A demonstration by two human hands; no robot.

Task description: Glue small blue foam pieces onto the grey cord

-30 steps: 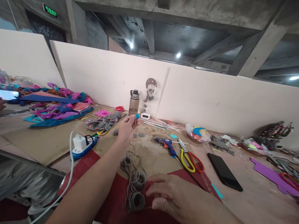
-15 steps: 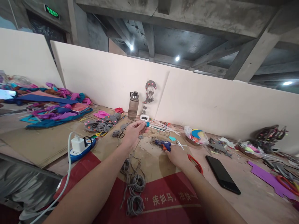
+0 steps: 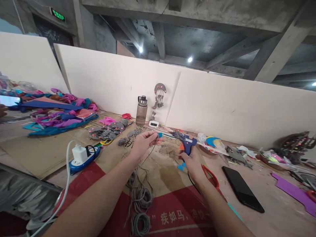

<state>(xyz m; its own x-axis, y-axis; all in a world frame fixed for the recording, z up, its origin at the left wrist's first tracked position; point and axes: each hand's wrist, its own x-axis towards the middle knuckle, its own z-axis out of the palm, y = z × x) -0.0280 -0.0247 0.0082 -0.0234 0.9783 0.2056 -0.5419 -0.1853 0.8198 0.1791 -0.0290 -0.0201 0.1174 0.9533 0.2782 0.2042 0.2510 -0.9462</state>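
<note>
Pinched in the fingertips of my left hand is a small blue felt piece, with a grey cord hanging down from the same fingers. My right hand is wrapped round the handle of a blue hot glue gun with an orange trigger. The gun is lifted off the table, its dark nozzle pointing left toward the blue piece, apart from it. Below my left hand, coils of grey cord lie on the red and brown cardboard. Small blue scraps sit beside my right wrist.
Red-handled scissors lie partly behind my right forearm, near a black phone. A water bottle and a small white clock stand at the back. On the left are a blue power strip and a colourful felt pile.
My right hand has raised the glue gun from the table and turned its nozzle toward the left hand. The left hand has shifted slightly right and down in view, still holding the blue piece.
</note>
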